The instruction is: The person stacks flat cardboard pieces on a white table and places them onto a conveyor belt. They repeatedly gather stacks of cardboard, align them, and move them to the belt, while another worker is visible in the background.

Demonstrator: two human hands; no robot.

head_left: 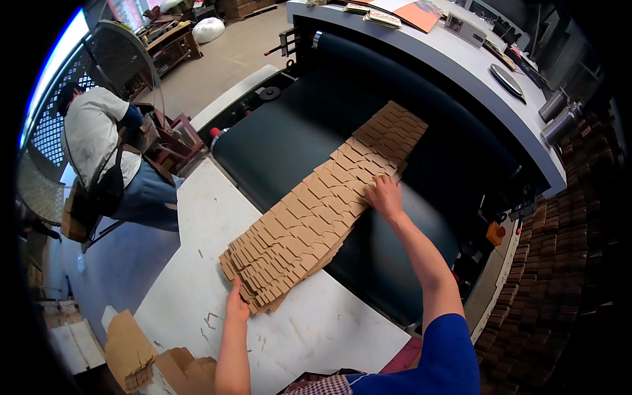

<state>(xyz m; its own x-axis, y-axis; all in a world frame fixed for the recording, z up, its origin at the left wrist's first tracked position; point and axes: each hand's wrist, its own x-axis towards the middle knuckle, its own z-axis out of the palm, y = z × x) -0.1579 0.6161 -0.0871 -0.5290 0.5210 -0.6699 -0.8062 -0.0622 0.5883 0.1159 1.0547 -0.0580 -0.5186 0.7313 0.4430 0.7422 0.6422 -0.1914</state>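
Observation:
A long fanned-out row of brown die-cut cardboard pieces (309,214) slants from a white table onto the dark belt (263,151) of a machine. Its pieces overlap like shingles, with notched edges, and lie thickest at the near end. My left hand (237,304) grips that near-left end, thumb showing at the edge and the other fingers largely hidden. Farther up, my right hand (385,196) is closed on the right edge of the row, its fingers curled over the cardboard above the belt.
The white table (197,289) carries small cardboard scraps. Cut cardboard stacks (131,349) stand at the lower left. A person (105,145) sits at the left by another machine. The roller housing (434,52) holds papers and tools. An orange-red button (497,232) and piled cardboard (533,283) are at right.

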